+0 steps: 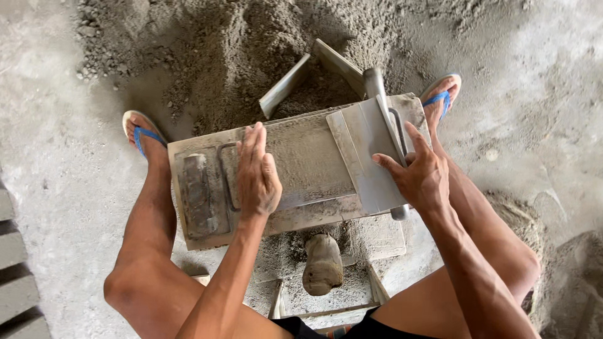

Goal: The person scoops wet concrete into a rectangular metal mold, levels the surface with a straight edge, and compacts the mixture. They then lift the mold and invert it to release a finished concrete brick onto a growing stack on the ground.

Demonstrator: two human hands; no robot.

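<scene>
Both hands noted on my feed: left hand (256,172) lies flat, fingers together and extended, palm pressed on the grey block mould (276,182), gripping nothing; right hand (419,176) is half-closed around the handle of the flat metal trowel (367,154) lying on the mould's right end. Behind sits the sand-cement heap (245,50); blue sandals (141,135) flank the mould

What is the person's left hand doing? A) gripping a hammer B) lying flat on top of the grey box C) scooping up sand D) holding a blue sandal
B: the left hand lies open, palm down, with fingers straight on the flat top of the grey mould box, while the right hand rests on the metal trowel at the other end.
</scene>
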